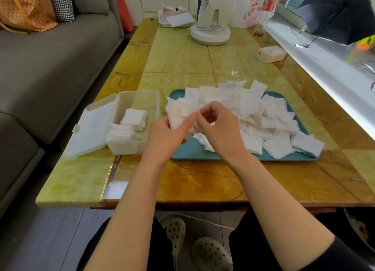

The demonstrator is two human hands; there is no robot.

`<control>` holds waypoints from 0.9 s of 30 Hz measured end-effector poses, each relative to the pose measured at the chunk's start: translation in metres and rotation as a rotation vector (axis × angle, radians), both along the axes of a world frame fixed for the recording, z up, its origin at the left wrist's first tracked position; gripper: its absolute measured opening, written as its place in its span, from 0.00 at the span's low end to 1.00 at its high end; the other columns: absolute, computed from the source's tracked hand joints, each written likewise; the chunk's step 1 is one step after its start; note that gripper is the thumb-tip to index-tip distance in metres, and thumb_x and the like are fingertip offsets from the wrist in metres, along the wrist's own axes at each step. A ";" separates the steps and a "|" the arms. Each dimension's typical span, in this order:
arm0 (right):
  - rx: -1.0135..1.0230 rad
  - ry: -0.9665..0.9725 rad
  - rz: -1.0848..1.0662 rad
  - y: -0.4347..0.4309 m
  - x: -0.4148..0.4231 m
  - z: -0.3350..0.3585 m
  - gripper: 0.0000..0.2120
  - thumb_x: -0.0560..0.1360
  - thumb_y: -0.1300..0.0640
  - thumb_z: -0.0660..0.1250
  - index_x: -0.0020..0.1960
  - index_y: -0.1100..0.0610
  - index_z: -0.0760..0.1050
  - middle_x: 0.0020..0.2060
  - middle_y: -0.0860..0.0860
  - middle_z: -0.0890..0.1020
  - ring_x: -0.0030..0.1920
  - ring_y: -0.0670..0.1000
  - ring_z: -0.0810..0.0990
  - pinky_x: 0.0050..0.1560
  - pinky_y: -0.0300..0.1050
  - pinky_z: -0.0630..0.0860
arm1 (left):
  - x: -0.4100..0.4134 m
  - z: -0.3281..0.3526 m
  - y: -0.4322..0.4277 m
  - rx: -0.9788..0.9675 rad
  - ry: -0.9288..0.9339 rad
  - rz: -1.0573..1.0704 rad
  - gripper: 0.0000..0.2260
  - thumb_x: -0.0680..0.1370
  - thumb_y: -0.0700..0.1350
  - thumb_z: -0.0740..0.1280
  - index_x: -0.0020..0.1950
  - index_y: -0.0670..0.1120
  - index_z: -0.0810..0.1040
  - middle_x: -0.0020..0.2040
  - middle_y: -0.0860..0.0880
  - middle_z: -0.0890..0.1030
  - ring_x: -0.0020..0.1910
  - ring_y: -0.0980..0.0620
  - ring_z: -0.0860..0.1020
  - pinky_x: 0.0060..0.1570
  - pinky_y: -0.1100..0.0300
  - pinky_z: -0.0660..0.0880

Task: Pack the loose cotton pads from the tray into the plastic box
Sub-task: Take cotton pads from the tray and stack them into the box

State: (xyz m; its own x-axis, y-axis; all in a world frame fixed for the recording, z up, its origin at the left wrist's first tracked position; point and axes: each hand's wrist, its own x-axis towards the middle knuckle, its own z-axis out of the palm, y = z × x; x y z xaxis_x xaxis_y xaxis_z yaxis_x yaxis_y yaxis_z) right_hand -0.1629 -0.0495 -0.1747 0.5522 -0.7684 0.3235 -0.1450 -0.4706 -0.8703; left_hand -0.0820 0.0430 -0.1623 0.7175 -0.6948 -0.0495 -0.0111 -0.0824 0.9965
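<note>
A teal tray [192, 151] in the middle of the table holds a heap of loose white cotton pads [269, 120]. To its left stands a clear plastic box [142, 100] with its lid [93, 128] hinged open to the left; two small stacks of pads [129, 124] lie inside. My left hand [164, 136] grips a bunch of cotton pads [178, 112] above the tray's left end. My right hand [219, 126] pinches the same bunch from the right, fingers curled on it.
A white fan base [211, 34] stands at the far middle of the table, a white tray with papers [176, 20] behind it, a printed plastic bag [253, 8] and a small box [271, 54] to the right. A grey sofa [50, 67] runs along the left.
</note>
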 end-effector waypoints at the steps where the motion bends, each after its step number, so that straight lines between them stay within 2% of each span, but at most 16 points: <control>1: 0.020 -0.003 0.019 0.000 0.000 0.001 0.05 0.75 0.57 0.68 0.41 0.56 0.75 0.33 0.46 0.78 0.34 0.41 0.76 0.36 0.32 0.73 | -0.001 0.000 0.000 -0.004 0.004 0.005 0.04 0.76 0.47 0.70 0.43 0.54 0.77 0.44 0.52 0.83 0.43 0.55 0.82 0.39 0.64 0.80; 3: 0.106 -0.020 0.056 0.000 0.001 0.003 0.07 0.75 0.58 0.68 0.39 0.54 0.74 0.33 0.48 0.78 0.34 0.43 0.77 0.35 0.38 0.77 | 0.002 0.000 0.000 -0.024 0.026 0.042 0.07 0.76 0.43 0.70 0.42 0.54 0.76 0.42 0.53 0.82 0.42 0.56 0.81 0.37 0.65 0.80; 7: 0.311 -0.079 0.100 -0.001 0.000 0.008 0.06 0.77 0.60 0.66 0.41 0.55 0.74 0.35 0.51 0.79 0.34 0.45 0.78 0.32 0.34 0.76 | 0.006 -0.001 0.000 -0.037 0.128 0.067 0.05 0.76 0.43 0.70 0.45 0.52 0.74 0.44 0.51 0.82 0.46 0.52 0.82 0.37 0.66 0.80; 11: 0.362 -0.102 0.092 -0.002 0.000 0.009 0.04 0.78 0.59 0.65 0.46 0.59 0.75 0.36 0.52 0.80 0.35 0.46 0.79 0.33 0.33 0.76 | 0.006 -0.001 0.000 -0.053 0.195 0.051 0.05 0.76 0.43 0.70 0.44 0.51 0.75 0.45 0.49 0.83 0.45 0.51 0.83 0.39 0.64 0.81; 14: 0.359 -0.075 0.134 -0.002 -0.001 0.010 0.04 0.77 0.57 0.65 0.50 0.58 0.76 0.38 0.51 0.80 0.38 0.46 0.79 0.36 0.34 0.77 | 0.007 0.000 0.001 -0.085 0.237 0.044 0.05 0.76 0.43 0.69 0.45 0.51 0.76 0.43 0.50 0.83 0.42 0.52 0.84 0.41 0.62 0.81; 16: 0.350 -0.042 0.162 -0.002 -0.002 0.010 0.01 0.77 0.58 0.66 0.49 0.55 0.76 0.38 0.49 0.80 0.38 0.44 0.79 0.38 0.34 0.78 | 0.009 0.000 0.001 -0.096 0.248 0.038 0.05 0.76 0.42 0.69 0.45 0.51 0.76 0.43 0.50 0.84 0.42 0.52 0.84 0.42 0.61 0.81; 19: 0.340 -0.057 0.114 -0.002 -0.002 0.010 0.03 0.77 0.59 0.66 0.50 0.55 0.73 0.38 0.49 0.80 0.37 0.43 0.79 0.38 0.36 0.78 | 0.009 -0.001 0.001 -0.108 0.253 0.040 0.04 0.76 0.43 0.69 0.46 0.51 0.76 0.42 0.51 0.84 0.41 0.53 0.84 0.42 0.61 0.81; 21: 0.270 -0.078 0.093 -0.002 -0.002 0.010 0.07 0.75 0.55 0.68 0.50 0.54 0.71 0.40 0.48 0.79 0.39 0.45 0.79 0.40 0.40 0.78 | 0.009 -0.003 0.002 -0.117 0.246 0.056 0.03 0.77 0.44 0.69 0.47 0.51 0.77 0.42 0.51 0.84 0.40 0.54 0.84 0.41 0.63 0.80; 24: 0.109 -0.018 0.187 0.004 -0.001 0.008 0.13 0.71 0.53 0.73 0.49 0.54 0.70 0.43 0.45 0.77 0.41 0.43 0.77 0.39 0.33 0.74 | 0.011 -0.005 0.002 -0.108 0.220 0.083 0.02 0.76 0.45 0.70 0.48 0.50 0.79 0.41 0.52 0.84 0.40 0.57 0.83 0.38 0.65 0.79; 27: 0.040 0.006 0.167 0.005 0.001 0.003 0.08 0.72 0.56 0.72 0.48 0.54 0.74 0.42 0.43 0.78 0.40 0.41 0.77 0.38 0.34 0.75 | 0.011 -0.006 0.001 -0.093 0.203 0.094 0.03 0.76 0.45 0.69 0.49 0.48 0.78 0.41 0.52 0.83 0.41 0.57 0.82 0.36 0.67 0.78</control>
State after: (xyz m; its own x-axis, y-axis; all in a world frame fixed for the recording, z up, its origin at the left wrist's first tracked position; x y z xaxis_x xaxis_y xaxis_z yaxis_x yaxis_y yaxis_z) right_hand -0.1624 -0.0449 -0.1713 0.6751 -0.6783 0.2902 -0.0736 -0.4533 -0.8883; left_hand -0.0708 0.0437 -0.1687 0.7608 -0.6341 -0.1382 0.1933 0.0182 0.9810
